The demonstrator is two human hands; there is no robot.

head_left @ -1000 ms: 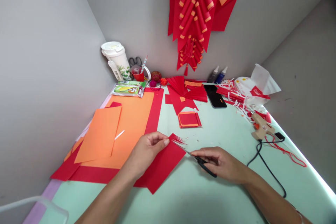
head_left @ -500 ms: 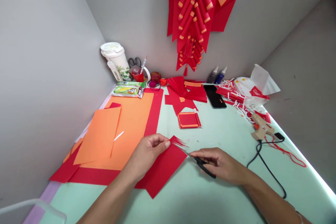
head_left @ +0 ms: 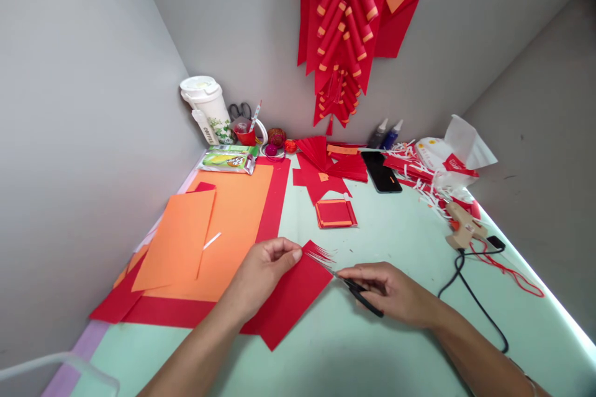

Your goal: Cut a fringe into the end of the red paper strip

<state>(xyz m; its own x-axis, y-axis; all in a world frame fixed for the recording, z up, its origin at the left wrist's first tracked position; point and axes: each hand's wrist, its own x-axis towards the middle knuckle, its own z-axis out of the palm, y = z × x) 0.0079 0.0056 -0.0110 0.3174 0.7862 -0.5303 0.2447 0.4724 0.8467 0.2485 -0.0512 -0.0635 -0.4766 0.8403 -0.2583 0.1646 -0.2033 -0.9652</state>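
Note:
A red paper sheet [head_left: 298,298] is pinched at its upper left edge between the thumb and fingers of my left hand [head_left: 277,263]. Its far end is cut into thin fringe strips [head_left: 321,253] that curl to the right. My right hand [head_left: 386,291] grips black-handled scissors [head_left: 363,298], with the blades at the sheet's right edge, just below the fringe. Part of the blades is hidden by the paper. Left of my left hand lie orange sheets [head_left: 242,211] on top of larger red paper [head_left: 162,312].
Beyond my hands lie a small red-and-orange paper piece [head_left: 335,213] and a phone [head_left: 382,172]. A glue gun [head_left: 463,226] with a looping black cable sits at right, near paper scraps [head_left: 419,180]. A white cup [head_left: 209,108] stands back left; paper firecrackers [head_left: 344,18] hang on the wall.
Both hands stay nearly in place, still holding the paper and the scissors. The whole view shifts very slightly.

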